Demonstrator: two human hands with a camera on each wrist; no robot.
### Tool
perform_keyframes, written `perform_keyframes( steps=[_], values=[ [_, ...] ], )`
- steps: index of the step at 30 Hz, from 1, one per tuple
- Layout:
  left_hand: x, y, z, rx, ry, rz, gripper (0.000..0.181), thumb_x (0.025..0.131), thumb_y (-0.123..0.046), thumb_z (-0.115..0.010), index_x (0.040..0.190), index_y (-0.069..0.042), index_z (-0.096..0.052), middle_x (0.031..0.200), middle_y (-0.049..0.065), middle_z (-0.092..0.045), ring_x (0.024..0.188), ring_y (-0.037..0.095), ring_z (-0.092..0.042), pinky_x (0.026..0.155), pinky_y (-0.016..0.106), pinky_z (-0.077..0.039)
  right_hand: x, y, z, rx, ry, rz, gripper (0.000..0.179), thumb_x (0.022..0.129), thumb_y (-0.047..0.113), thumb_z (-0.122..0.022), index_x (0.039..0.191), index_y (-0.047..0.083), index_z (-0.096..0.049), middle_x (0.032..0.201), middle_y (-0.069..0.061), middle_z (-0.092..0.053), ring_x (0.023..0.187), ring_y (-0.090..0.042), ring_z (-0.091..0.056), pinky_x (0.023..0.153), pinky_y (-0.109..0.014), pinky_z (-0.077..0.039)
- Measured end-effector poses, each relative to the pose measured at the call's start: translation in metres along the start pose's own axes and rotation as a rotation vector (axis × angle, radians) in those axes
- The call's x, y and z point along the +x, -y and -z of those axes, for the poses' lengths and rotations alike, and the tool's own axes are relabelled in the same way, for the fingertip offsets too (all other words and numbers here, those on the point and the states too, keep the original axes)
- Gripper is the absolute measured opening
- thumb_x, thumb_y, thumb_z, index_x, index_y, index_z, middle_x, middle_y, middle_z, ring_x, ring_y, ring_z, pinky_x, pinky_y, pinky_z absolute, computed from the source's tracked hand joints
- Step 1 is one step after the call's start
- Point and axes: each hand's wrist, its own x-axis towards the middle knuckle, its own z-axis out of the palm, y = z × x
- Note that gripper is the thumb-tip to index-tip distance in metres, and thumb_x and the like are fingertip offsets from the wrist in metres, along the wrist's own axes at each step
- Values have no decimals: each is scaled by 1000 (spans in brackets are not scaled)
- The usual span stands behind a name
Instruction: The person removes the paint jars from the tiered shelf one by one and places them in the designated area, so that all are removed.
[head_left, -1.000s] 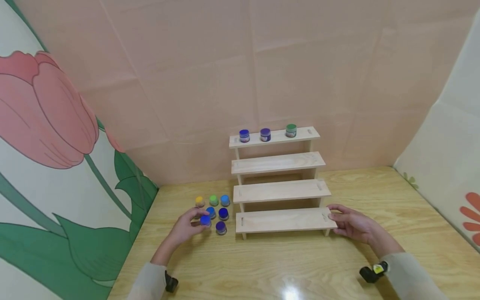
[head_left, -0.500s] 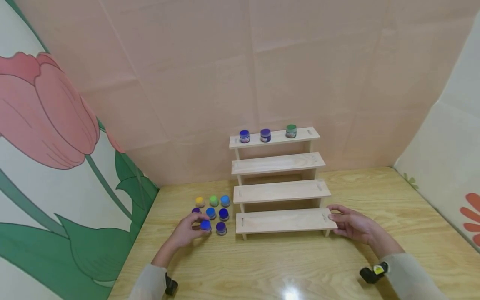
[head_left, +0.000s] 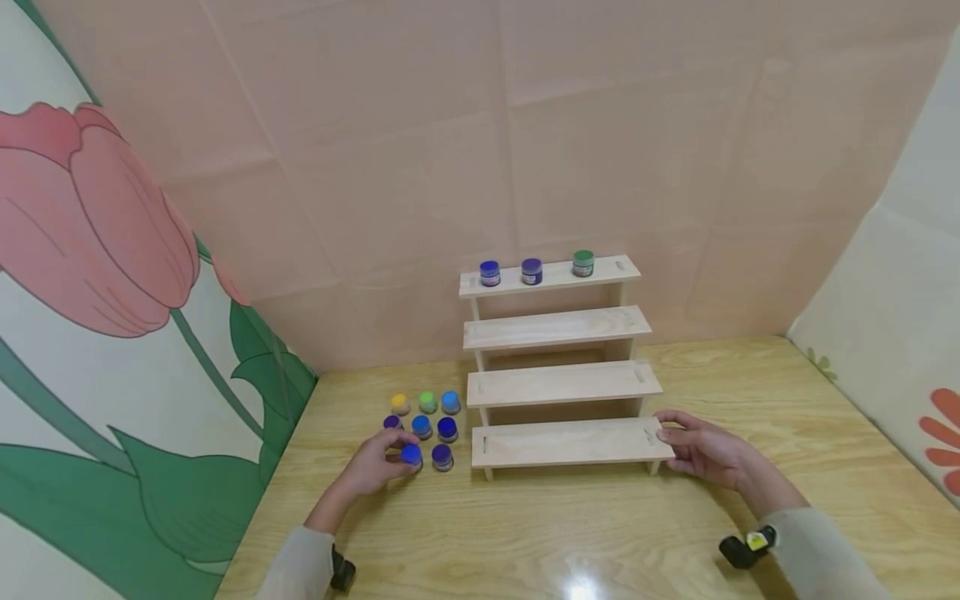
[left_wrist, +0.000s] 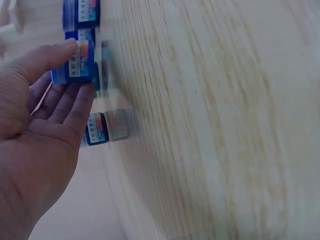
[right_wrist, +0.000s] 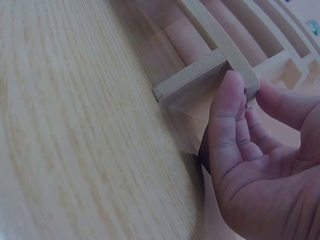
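My left hand (head_left: 378, 463) pinches a small blue-lidded paint jar (head_left: 411, 455) between thumb and fingers, low at the table top. In the left wrist view the thumb lies against this blue jar's label (left_wrist: 79, 62), with the fingers behind. A purple-lidded jar (head_left: 442, 457) stands just to its right. My right hand (head_left: 708, 450) grips the right end of the lowest board of a stepped wooden shelf (head_left: 570, 442). In the right wrist view thumb and fingers pinch that board's corner (right_wrist: 240, 62).
Behind the left hand stand several jars, among them a yellow-lidded jar (head_left: 400, 403), a light green-lidded jar (head_left: 427, 402) and a dark blue-lidded jar (head_left: 447, 429). The shelf's top board (head_left: 555, 273) bears three jars, including a green-lidded one (head_left: 582, 263).
My left hand has brought the blue-lidded jar down and slightly toward me, in line with the purple-lidded jar. A purple lid behind the hand has come into view. The right hand has stayed put.
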Motion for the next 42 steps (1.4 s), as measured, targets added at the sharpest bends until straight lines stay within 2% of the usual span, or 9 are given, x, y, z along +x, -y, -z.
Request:
perform_keyframes(
  steps=[7, 18, 25, 29, 33, 38, 42],
  values=[
    [1, -1, -1, 34, -4, 34, 35, 86, -4, -80, 118, -9, -68, 120, 5, -66, 118, 32, -62, 100, 49, -54, 0, 0, 0, -7, 7, 7, 31, 108, 6, -43, 120, 29, -60, 109, 3, -72, 97, -12, -70, 81, -27, -61],
    [2, 0, -3, 34, 10, 29, 36, 85, -2, -80, 119, -9, -68, 122, 7, -65, 119, 34, -61, 101, 50, -54, 0, 2, -1, -21, -4, 1, 29, 108, 7, -44, 119, 28, -59, 109, 4, -73, 97, -11, -70, 81, -27, -61],
    [2, -4, 0, 27, 19, 31, 41, 84, -4, -81, 122, -9, -66, 121, 6, -65, 118, 31, -60, 100, 47, -54, 0, 2, -1, -15, -13, 1, 29, 107, 6, -44, 120, 27, -59, 108, 3, -73, 96, -12, -70, 80, -27, -61],
    [3, -15, 8, -16, 4, 13, 41, 86, -8, -80, 125, -8, -65, 129, 11, -63, 120, 31, -59, 102, 46, -54, 0, 3, -1, -24, -20, -3, 28, 107, 6, -45, 120, 27, -59, 108, 2, -73, 95, -13, -71, 80, -27, -61],
    [9, -32, 20, -36, -42, -54, 39, 90, -10, -77, 126, -5, -65, 130, 17, -61, 120, 36, -59, 102, 46, -53, 0, 4, -2, -36, -27, -6, 27, 107, 6, -46, 120, 27, -59, 108, 1, -73, 95, -13, -71, 79, -27, -62],
    [25, -56, 32, -7, -91, -153, 38, 93, -10, -74, 128, -1, -63, 124, 18, -63, 118, 37, -59, 99, 43, -56, -1, 7, -3, -57, -41, -20, 25, 107, 7, -47, 120, 26, -57, 106, 0, -72, 93, -13, -70, 78, -27, -62],
    [41, -81, 38, -2, -129, -203, 36, 94, -11, -72, 128, -3, -63, 124, 15, -64, 117, 33, -59, 99, 43, -56, -1, 8, -5, -60, -56, -34, 24, 107, 8, -48, 120, 26, -57, 104, -1, -72, 92, -13, -70, 78, -27, -62]
  ],
)
